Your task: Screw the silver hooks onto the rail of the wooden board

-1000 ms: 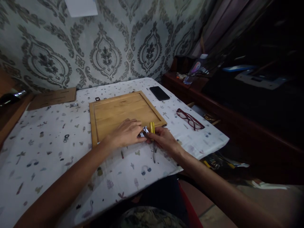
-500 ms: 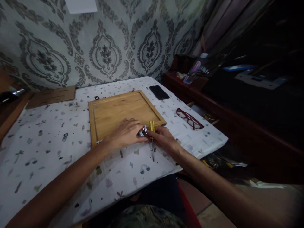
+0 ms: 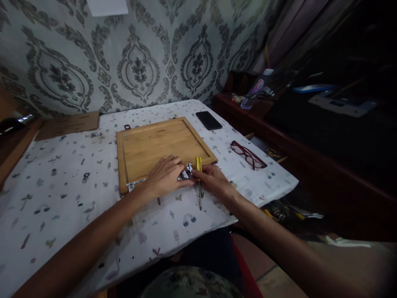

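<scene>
A wooden cabinet door [image 3: 155, 145] lies flat on the patterned tablecloth. At its near right edge, a shiny metal hinge [image 3: 183, 175] sits between my hands. Thumb and fingers of my left hand [image 3: 166, 176] curl around the hinge, and that wrist passes over the door's near edge. My right hand [image 3: 215, 178] grips a yellow-handled screwdriver [image 3: 199, 164] whose shaft points down toward me. Its fingertips also reach the hinge; exactly how they touch it is hard to see. A second metal hinge [image 3: 132, 185] shows at the door's near left corner, partly behind my left forearm.
Right of the door lie a black phone [image 3: 208, 120] and red-framed glasses [image 3: 248, 155]. Cardboard [image 3: 68, 125] rests at the back left. Beyond the table's right edge, a dark wooden desk [image 3: 235, 111] carries a plastic bottle [image 3: 257, 89], with an open drawer [image 3: 263, 145] below.
My left hand has shifted slightly left and its fingers are more bent, showing more of the hinge. The near-left hinge is also more visible. My right hand and the screwdriver have barely moved.
</scene>
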The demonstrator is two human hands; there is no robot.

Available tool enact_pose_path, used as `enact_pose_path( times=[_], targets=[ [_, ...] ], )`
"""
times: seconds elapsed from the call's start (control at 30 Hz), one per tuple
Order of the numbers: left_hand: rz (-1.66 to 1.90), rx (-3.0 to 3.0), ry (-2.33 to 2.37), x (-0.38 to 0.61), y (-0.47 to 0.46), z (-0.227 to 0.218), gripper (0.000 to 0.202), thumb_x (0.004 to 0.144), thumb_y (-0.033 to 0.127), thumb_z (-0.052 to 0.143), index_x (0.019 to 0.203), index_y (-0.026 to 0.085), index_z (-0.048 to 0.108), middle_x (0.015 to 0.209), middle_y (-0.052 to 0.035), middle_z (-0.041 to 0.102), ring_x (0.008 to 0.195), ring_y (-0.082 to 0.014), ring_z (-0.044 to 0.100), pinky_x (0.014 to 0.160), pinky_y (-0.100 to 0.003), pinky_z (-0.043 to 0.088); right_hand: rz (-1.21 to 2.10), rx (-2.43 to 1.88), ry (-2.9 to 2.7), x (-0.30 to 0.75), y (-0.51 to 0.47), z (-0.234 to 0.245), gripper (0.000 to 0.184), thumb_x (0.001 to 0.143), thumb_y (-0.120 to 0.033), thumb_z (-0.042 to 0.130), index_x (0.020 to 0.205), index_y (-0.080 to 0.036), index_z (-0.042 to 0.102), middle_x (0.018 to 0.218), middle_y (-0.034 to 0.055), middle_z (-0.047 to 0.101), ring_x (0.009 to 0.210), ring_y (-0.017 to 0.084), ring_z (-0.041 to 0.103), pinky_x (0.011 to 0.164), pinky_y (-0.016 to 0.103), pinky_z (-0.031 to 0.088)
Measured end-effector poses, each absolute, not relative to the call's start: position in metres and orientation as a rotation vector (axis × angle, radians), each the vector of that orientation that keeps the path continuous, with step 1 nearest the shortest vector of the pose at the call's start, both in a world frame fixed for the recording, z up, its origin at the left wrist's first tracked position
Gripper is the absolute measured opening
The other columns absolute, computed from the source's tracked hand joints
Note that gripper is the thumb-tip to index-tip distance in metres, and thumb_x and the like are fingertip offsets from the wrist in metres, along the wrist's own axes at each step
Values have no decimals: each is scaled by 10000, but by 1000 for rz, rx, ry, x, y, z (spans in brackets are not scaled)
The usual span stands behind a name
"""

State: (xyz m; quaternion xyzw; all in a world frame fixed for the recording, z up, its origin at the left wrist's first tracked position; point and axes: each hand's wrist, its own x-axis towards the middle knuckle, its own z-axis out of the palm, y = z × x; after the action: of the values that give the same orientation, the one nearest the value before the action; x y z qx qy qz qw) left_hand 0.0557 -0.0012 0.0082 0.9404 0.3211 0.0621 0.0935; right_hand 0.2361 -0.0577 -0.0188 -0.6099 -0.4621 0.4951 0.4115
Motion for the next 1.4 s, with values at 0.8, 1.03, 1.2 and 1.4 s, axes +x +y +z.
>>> enact_pose_path(
  times=[0.8, 1.03, 1.2, 1.4],
  targets=[
    [191, 2671, 1183, 68, -14, 15, 486, 936, 612, 592, 1022, 163, 755, 1042, -94, 688, 1019, -269, 623, 863, -407, 492, 818, -1336, -1065, 258, -72, 20, 530, 783, -710, 695, 790, -182, 657, 635, -1, 601, 471, 89, 451, 451, 258, 318],
    [194, 2630, 1245, 72, -15, 14, 411, 951, 563, 601, 973, 182, 752, 1085, -88, 688, 1046, -272, 625, 888, -416, 489, 519, -1294, -1197, 254, -67, 29, 476, 880, -669, 641, 894, -196, 696, 630, -24, 581, 532, 116, 518, 541, 281, 418],
    [161, 2600, 1308, 77, -17, 19, 395, 935, 557, 630, 956, 184, 755, 1085, -94, 688, 1058, -285, 632, 895, -425, 492, 577, -1240, -1212, 245, -59, 26, 536, 836, -716, 658, 890, -183, 679, 624, -21, 595, 546, 125, 557, 556, 280, 463],
    [166, 2612, 1316, 80, -17, 20, 452, 917, 601, 630, 948, 169, 761, 1067, -105, 706, 1064, -303, 642, 901, -449, 488, 610, -1254, -1244, 241, -53, 23, 567, 819, -762, 633, 843, -195, 637, 618, -17, 585, 560, 138, 581, 556, 283, 484]
  ],
)
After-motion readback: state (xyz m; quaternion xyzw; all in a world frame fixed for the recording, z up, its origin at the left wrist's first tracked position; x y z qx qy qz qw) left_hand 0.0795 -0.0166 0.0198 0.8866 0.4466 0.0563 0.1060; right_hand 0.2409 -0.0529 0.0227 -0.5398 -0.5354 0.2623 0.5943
